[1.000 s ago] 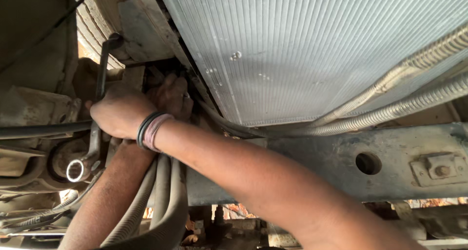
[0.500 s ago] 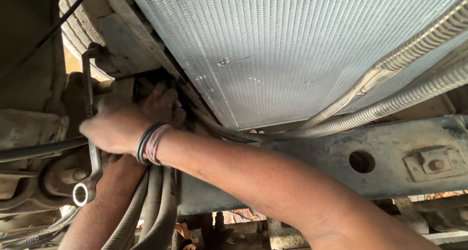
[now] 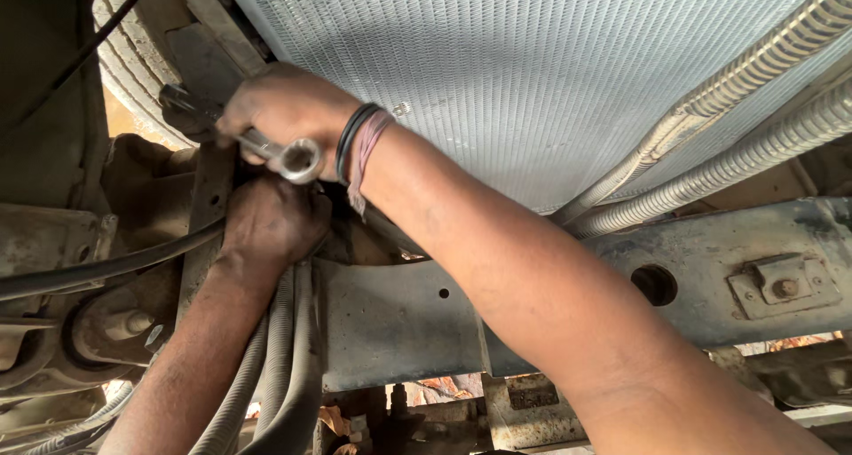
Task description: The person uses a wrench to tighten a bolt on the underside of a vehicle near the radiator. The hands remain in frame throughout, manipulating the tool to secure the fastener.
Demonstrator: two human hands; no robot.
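Right hand (image 3: 284,109): grip closed round the shank of a steel wrench (image 3: 257,144). The ring end (image 3: 300,159) points toward the wrist and sits free of any fastener. The other end runs up and left, into shadow beside a dark bracket (image 3: 209,197); whether it sits on a bolt there cannot be told. Dark and pink bands (image 3: 359,140) circle this wrist.

Left hand (image 3: 271,220): just below the right, fingers curled and pressed into the gap between bracket and crossmember. What it holds, if anything, is hidden; grip state cannot be told.

Progress, as judged: wrench is in hand at the fitting and both hands are at the same spot, so work on that fastener looks under way, not finished. No loosened bolt or removed part shows anywhere.

Nearest the camera: black hoses (image 3: 284,366) run alongside the left forearm. Next, the rusty steel crossmember (image 3: 550,286), with a round hole (image 3: 654,284) and a bolted plate (image 3: 781,286). Farther up: two corrugated conduits (image 3: 737,144) slanting to the right. Farthest: the finned radiator core (image 3: 532,64) filling the upper view.

Containers: none in view.
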